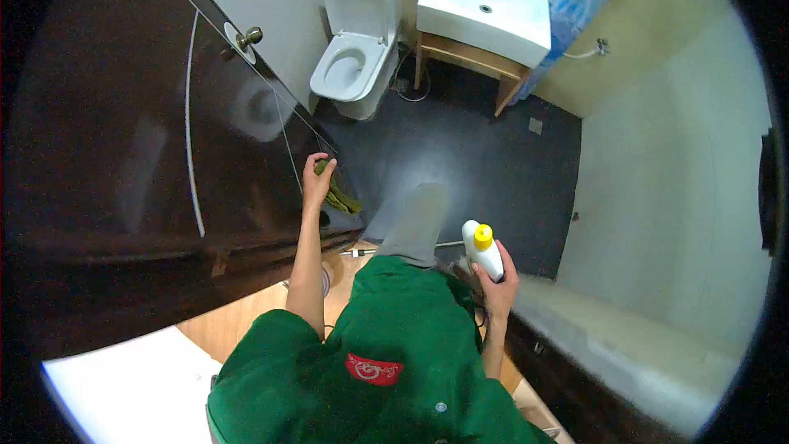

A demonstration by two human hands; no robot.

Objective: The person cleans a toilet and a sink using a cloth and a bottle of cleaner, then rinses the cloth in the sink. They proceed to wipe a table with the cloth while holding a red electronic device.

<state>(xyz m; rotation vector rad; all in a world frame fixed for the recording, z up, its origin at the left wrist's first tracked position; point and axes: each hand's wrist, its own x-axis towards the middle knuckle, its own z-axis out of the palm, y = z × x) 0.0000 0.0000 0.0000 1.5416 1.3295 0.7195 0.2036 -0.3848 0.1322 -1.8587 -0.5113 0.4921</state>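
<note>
In my left hand (pixel 316 181), beside the dark door (pixel 140 115), is a crumpled olive-green cloth (pixel 341 200) that hangs down from the closed fingers. On the other side, my right hand (pixel 500 281) is wrapped round a white plastic bottle (pixel 490 263) with a yellow cap (pixel 482 236). A second white rounded shape (pixel 469 228) shows right against the bottle's left side, partly covered by it. The bottle is held up in front of my green shirt (pixel 411 321), over the doorway.
A white toilet (pixel 349 68) with its lid raised stands ahead on the dark floor (pixel 485 152). To its right is a white sink (pixel 460 8) on a wooden stand (pixel 468 57), next to a blue curtain (pixel 582 4). The door's round knob (pixel 254 35) juts out at left.
</note>
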